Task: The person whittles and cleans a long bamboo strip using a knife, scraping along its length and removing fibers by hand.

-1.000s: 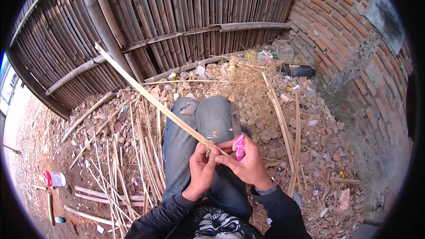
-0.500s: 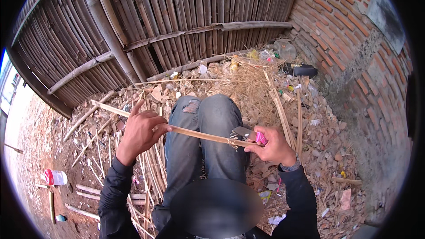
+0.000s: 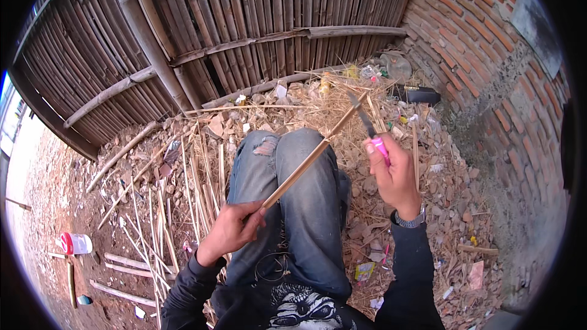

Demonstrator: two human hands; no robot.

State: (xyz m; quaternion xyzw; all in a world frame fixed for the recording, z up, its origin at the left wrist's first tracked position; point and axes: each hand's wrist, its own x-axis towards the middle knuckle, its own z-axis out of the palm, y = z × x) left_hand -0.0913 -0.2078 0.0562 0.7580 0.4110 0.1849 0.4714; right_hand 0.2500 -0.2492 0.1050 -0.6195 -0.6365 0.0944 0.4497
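My left hand [image 3: 235, 230] is closed round the near end of a split bamboo strip [image 3: 301, 168]. The strip slants up and away to the right across my jeans, with frayed fibres partway along its far half. My right hand [image 3: 394, 171] grips a knife [image 3: 380, 145] by its pink handle. Its dark blade [image 3: 365, 118] points up and to the left, near the strip's far end; whether the two touch I cannot tell. Both my knees [image 3: 275, 153] are bent beneath the strip.
Split bamboo strips [image 3: 160, 232] lie on the ground at my left. Shavings [image 3: 348, 107] and rubble are ahead. A bamboo fence [image 3: 257, 6] stands at the back, a brick wall [image 3: 477, 43] at the right. A red and white tub [image 3: 76, 244] lies far left.
My left hand has moved down toward my lap, swinging the strip so its far end points up and right. My right hand has let go of the strip and raised the knife.
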